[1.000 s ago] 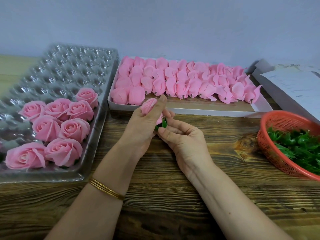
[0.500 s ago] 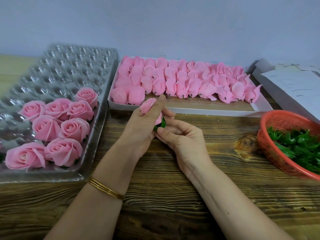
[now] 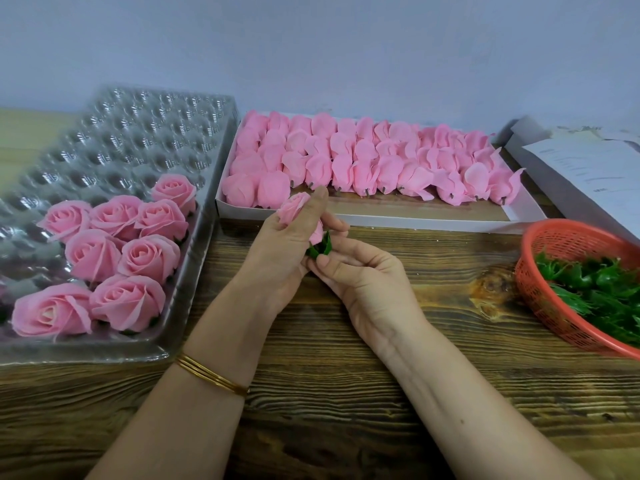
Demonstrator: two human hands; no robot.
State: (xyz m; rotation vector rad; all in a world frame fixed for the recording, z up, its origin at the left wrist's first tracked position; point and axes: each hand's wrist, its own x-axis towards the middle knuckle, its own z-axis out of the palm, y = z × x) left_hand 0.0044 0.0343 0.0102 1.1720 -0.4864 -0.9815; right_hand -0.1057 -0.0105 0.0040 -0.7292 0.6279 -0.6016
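Pink rose head (image 3: 292, 207): held just above the wooden table (image 3: 346, 393), in front of the white box (image 3: 415, 221), near the middle of the view; the bloom is tilted up and away from the person.
Green calyx (image 3: 320, 247): seated against the base of the pink rose head, between the 2 hands.
Left hand (image 3: 277, 258): curled around the pink rose head, with the thumb laid along its side up to the petals; the bloom is gripped firmly.
Right hand (image 3: 367, 275): fingers are curled and the green calyx is pinched at the fingertips, pressed to the underside of the bloom.
Bangles (image 3: 211, 374): thin gold bands are worn on the left wrist.
Clear plastic tray (image 3: 138, 133): set at the left of the table; 8 finished roses (image 3: 149, 258) are seated upright in its near cups.
White box contents: rows of unfinished rose heads (image 3: 363, 161) are laid on their sides, short stubs pointing toward the person.
Red mesh basket (image 3: 540, 292): placed at the right edge, well apart from the hands; loose calyxes (image 3: 595, 285) are piled in it.
Papers (image 3: 588, 168): printed sheets are seen behind the basket.
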